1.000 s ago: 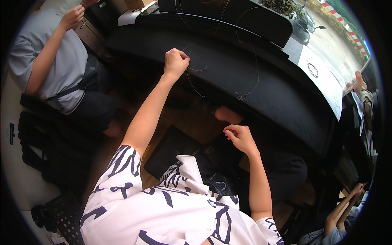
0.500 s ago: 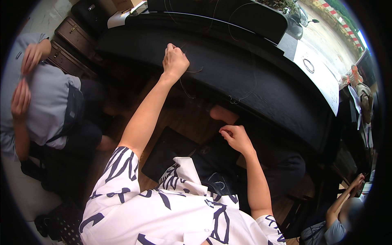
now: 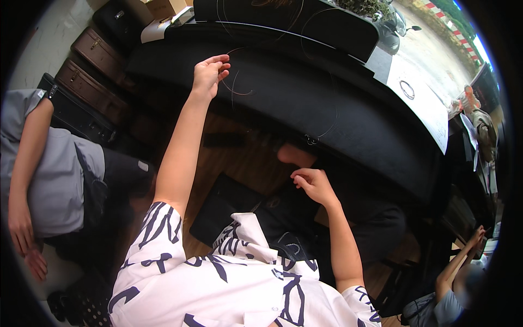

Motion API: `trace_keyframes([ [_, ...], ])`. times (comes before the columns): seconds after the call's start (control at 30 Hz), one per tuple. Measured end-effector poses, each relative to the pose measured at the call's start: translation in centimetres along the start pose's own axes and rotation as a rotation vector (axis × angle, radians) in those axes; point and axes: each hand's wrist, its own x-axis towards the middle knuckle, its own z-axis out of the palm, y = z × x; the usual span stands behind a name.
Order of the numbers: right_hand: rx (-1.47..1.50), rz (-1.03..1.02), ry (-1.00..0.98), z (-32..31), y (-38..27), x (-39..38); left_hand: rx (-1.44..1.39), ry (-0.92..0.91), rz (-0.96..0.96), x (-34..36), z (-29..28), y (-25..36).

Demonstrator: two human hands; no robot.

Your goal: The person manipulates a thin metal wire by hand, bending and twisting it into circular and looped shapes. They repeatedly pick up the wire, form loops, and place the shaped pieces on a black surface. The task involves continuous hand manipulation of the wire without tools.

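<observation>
My left hand [image 3: 208,76] is stretched out over a long black surface [image 3: 283,82], its fingers pinched on a thin wire [image 3: 239,91]. Fine loose strands curve out beside the fingertips and hang near the surface's front edge. Closer to my body, my right hand [image 3: 314,184] is held in the air with curled fingers. Whatever lies between those fingers, if anything, is too small to see. Another fine wire [image 3: 336,111] arcs over the black surface and ends in a small tangled coil [image 3: 311,140] at the front edge.
Brown hard cases [image 3: 87,82] are stacked at the left, beside a seated person in a grey shirt [image 3: 52,180]. White paper [image 3: 422,109] with a dark coiled ring [image 3: 407,90] lies at the right. An upright black panel [image 3: 338,32] stands behind. Another person's arms [image 3: 463,256] show at lower right.
My left hand has moved left and slightly away from me, turning so its fingers show, and the strands shifted with it. My right hand barely moved. The person at left lowered their hands.
</observation>
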Motion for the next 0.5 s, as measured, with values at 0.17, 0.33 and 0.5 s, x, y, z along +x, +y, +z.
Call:
trace_keyframes([
  [0.17, 0.848, 0.036, -0.011, -1.7, -2.5, -0.4, -0.066, -0.021, 0.092, -1.1, -0.1, 2.9],
  [0.33, 1.16, 0.056, -0.02, -1.7, -7.2, 0.8, -0.037, -0.075, 0.148, -0.9, 0.2, 4.7],
  [0.5, 1.285, 0.123, 0.116, -0.9, -10.8, 2.4, 0.128, -0.083, 0.163, 1.0, 0.0, 2.5],
])
